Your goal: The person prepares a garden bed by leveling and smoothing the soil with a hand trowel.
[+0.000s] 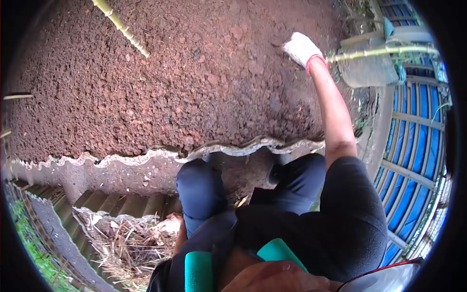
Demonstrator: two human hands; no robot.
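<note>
My right hand (301, 49), in a white glove with a red cuff, reaches out low over the far right part of the soil bed (160, 92). Its fingers look closed, and a small dark tip pokes out past them; what it belongs to is hidden. My left hand (170, 223) hangs beside my left knee, partly covered by the leg, and looks pale, as if gloved too. Dry straw and twigs (131, 246) lie just beneath it. How its fingers are held does not show.
A wavy-edged sheet border (243, 148) runs between my knees and the soil. Bare pale stems (119, 24) stand in the bed, another stem (384, 51) at right by a cloudy plastic container (367, 72). Blue slatted fencing (413, 126) rises at right; corrugated sheets (121, 204) are at left.
</note>
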